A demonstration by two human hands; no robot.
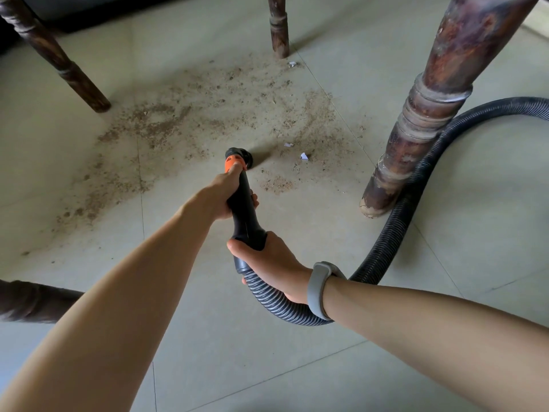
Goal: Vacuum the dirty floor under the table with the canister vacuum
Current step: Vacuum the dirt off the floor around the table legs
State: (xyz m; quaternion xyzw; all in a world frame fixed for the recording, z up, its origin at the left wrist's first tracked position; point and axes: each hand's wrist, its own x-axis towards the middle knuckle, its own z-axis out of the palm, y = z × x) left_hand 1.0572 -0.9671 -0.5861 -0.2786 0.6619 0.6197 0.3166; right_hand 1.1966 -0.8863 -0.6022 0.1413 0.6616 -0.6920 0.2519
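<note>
- While both hands hold the vacuum wand (243, 209), the step in hand looks like mid-sweep: nozzle (239, 157) is down at the near edge of the dirt patch (190, 114), w/ most of the patch not yet cleaned.
- Left hand (221, 197) is wrapped round the wand's upper shaft, thumb up toward the orange collar (233, 165); firm grasp.
- Right hand (270, 263) is curled round the wand's rear end where the ribbed hose (395, 233) joins; also grasping. Grey wristband (322, 289) on that wrist.
- Rel. to the nozzle: dirt spreads beyond it and to its left; paper scraps (303, 156) lie just to its right; another scrap sits far beyond, by the far table leg (279, 28).
- Hose loops from the rear hand round the big near leg (424, 114), right of the nozzle, touching its base.
- Next move, prob.: push the nozzle fwd into the patch in passes; needs hose slack, which may snag on that leg.
</note>
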